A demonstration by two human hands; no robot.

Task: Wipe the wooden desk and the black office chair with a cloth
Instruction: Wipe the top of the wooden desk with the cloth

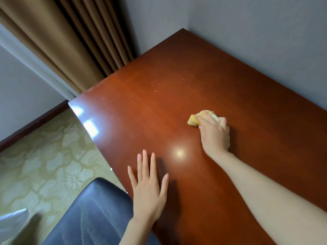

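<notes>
A glossy reddish-brown wooden desk (177,96) fills the middle and right of the head view. My right hand (215,134) grips a bunched yellow cloth (193,120) and presses it onto the desktop right of centre. My left hand (148,188) lies flat on the desk near its front edge, fingers straight and spread. The black office chair (92,213) shows its leather back at the bottom left, just below the desk edge. Small pale crumbs (155,91) dot the desktop farther back.
Brown curtains (70,41) hang behind the desk's far left corner. Grey walls (256,41) run along the desk's back and right sides. A patterned beige carpet (44,156) covers the floor at left. Something pale and blurred (12,221) sits at the bottom left.
</notes>
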